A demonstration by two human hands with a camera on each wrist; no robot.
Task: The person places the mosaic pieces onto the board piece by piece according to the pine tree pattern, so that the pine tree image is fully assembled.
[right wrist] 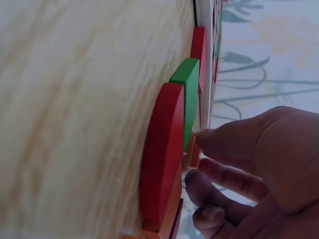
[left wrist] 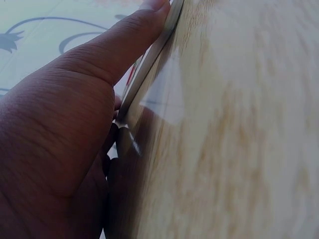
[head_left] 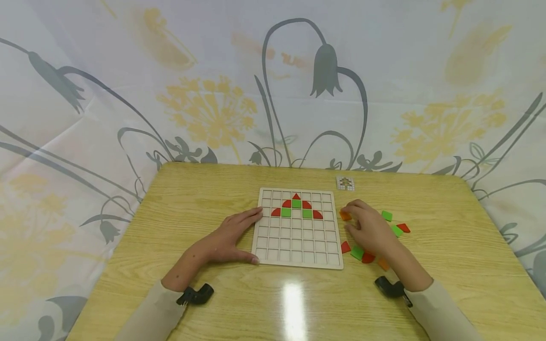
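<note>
Okay, head view: my left hand (head_left: 228, 239) is spread along the left edge of the grid board (head_left: 307, 233) on the worktop (head_left: 239, 303); my right hand (head_left: 371, 229) is at an orange tile (head_left: 346, 216), just right of the board. Left wrist: thumb against board edge. Right wrist: fingers bent by that tile, can't tell if pinching.

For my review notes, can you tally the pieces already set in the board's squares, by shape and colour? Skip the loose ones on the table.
Red triangle: 1
Red round-edged pieces: 4
Green squares: 3
Total: 8
</note>
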